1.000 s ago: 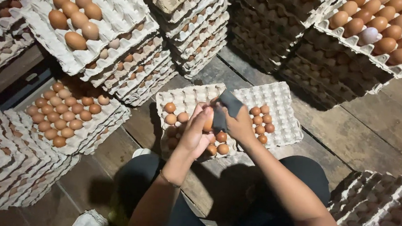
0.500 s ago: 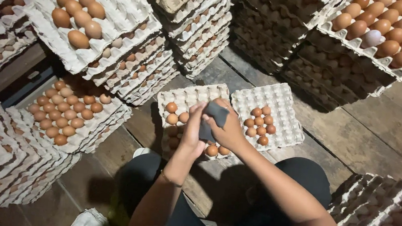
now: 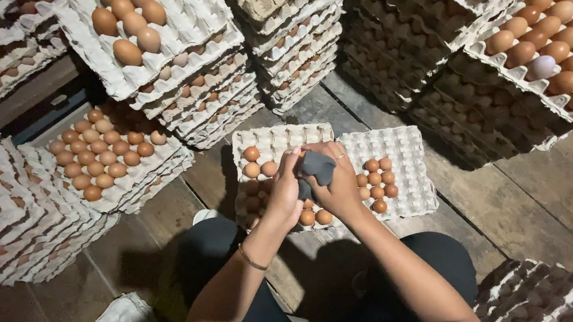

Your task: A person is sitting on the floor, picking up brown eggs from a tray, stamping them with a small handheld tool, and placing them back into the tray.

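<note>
At frame centre, my left hand (image 3: 285,191) and right hand (image 3: 338,181) press together around a dark cloth (image 3: 317,167); I judge a slip could crack eggs (image 3: 316,217) in the tray (image 3: 274,142) below.

I see a worn wooden plank floor (image 3: 523,207) running under everything. At the upper left, a tall stack of trays (image 3: 187,94) carries a top tray with a short row of brown eggs (image 3: 128,13). Below it, a lower stack (image 3: 150,175) is topped by a nearly full layer of brown eggs (image 3: 106,156). At the upper right another stack (image 3: 511,114) is crowned with brown eggs and one pale egg (image 3: 541,67) among them. Empty trays are piled at the top centre (image 3: 298,49), along the left edge (image 3: 3,223) and at the lower right (image 3: 547,309).
</note>
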